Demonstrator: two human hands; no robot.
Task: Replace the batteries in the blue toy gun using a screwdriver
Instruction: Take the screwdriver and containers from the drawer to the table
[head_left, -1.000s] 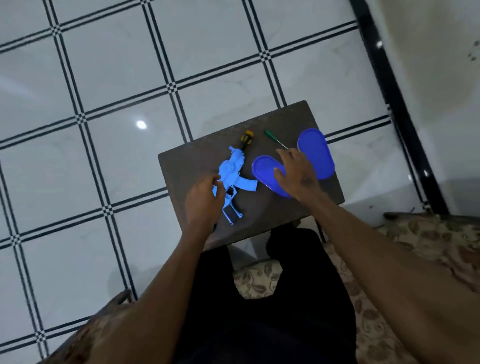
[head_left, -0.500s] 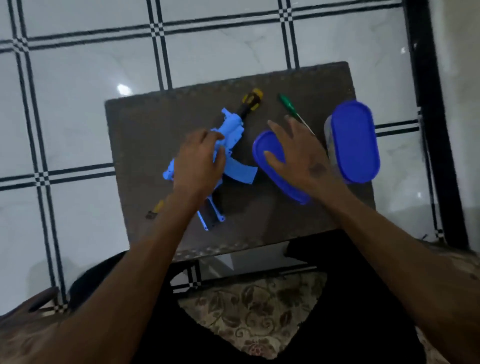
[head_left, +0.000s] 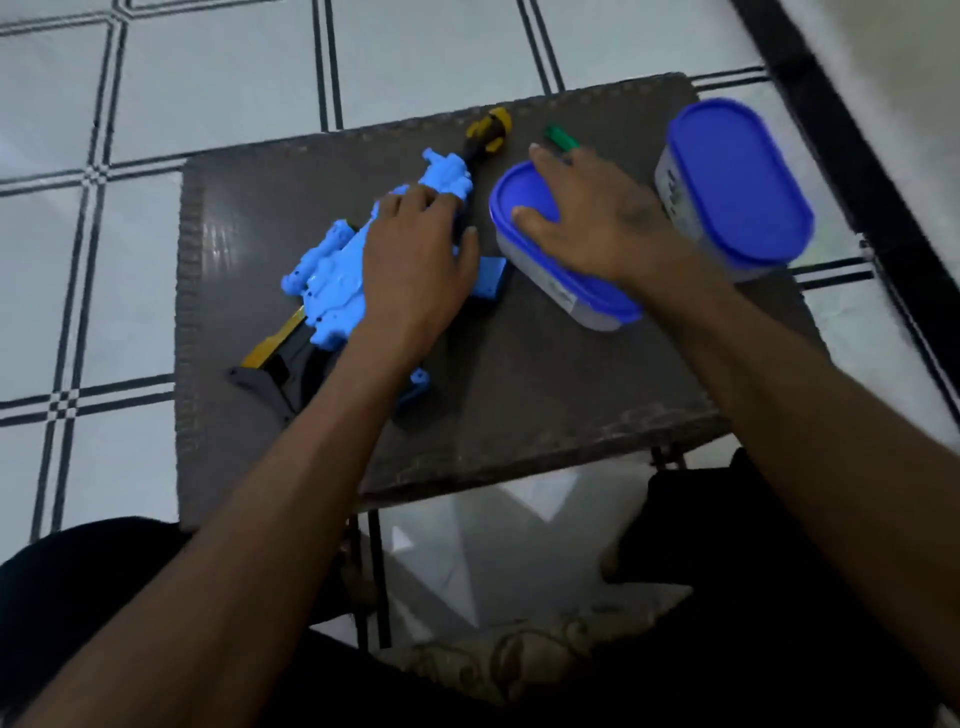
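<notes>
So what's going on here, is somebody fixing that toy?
A person sits at a small dark table. Their left hand lies across a blue toy gun, fingers fairly straight. The right hand rests on the blue lid of a low container, beside a taller one. A green-handled screwdriver lies just beyond the right fingertips, not yet picked up. Nothing looks opened.

toy gun: our left hand covered its middle, so we could not see the battery door.
green screwdriver: our right hand hid most of it.
tall box: it was blurry.
</notes>
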